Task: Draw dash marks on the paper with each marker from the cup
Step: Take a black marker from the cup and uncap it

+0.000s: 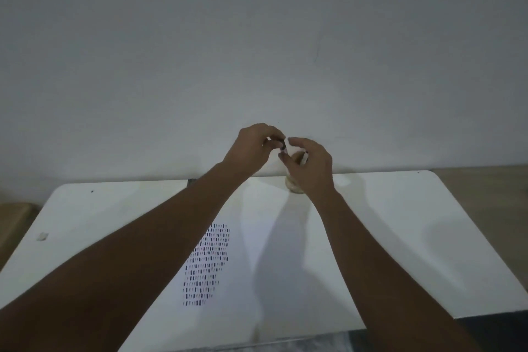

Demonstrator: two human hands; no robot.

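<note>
Both hands are raised over the far edge of the table, above a clear cup (294, 186) that is mostly hidden behind my right hand. My left hand (251, 148) pinches a short dark marker piece (280, 143) between thumb and fingertips. My right hand (313, 164) curls just to its right, with index finger and thumb close to the dark piece's end. A pale marker (304, 158) shows between its fingers. The white paper (257, 240) lies in the middle of the table, with a patch of several rows of dark and reddish dash marks (206, 264) partly covered by my left forearm.
The white table (400, 223) has rounded far corners and stands against a plain wall. A small scrap (43, 236) lies near its left edge. Wooden floor (485, 188) shows to the right and left of the table.
</note>
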